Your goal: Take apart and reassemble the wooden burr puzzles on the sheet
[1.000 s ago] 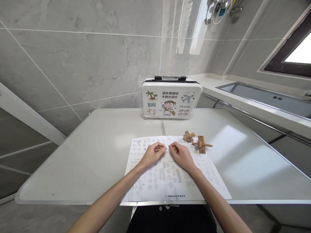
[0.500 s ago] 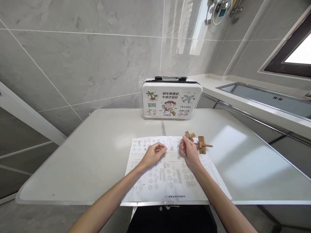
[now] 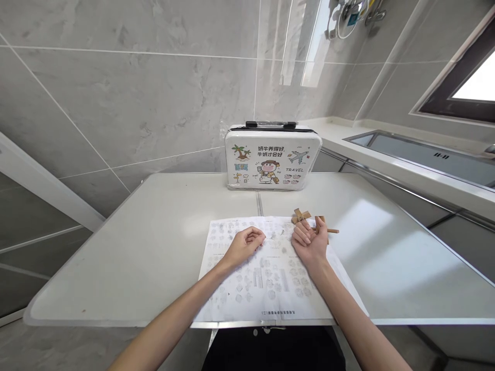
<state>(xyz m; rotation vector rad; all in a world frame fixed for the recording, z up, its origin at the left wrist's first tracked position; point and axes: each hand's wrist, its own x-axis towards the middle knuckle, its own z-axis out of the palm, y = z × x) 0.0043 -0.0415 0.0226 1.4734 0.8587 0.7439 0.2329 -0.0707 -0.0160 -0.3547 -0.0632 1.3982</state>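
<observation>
My right hand [image 3: 310, 243] reaches to the right edge of the printed instruction sheet [image 3: 270, 278], its fingers curled round a wooden cross puzzle [image 3: 324, 224]. Only the puzzle's top and one stick poking out to the right show. A second, smaller wooden puzzle [image 3: 300, 215] lies just beyond my fingertips, apart from the hand. My left hand [image 3: 245, 246] rests on the sheet in a loose fist with nothing in it.
The sheet lies on a white table [image 3: 147, 247] whose front edge is near my body. A white cartoon-printed case [image 3: 273, 159] with a black handle stands at the back against the tiled wall. A counter with a steel sink [image 3: 425, 154] runs along the right.
My right hand has moved from the middle of the sheet, next to my left hand, rightward to the wooden cross puzzle and closed round it. My left hand has stayed put.
</observation>
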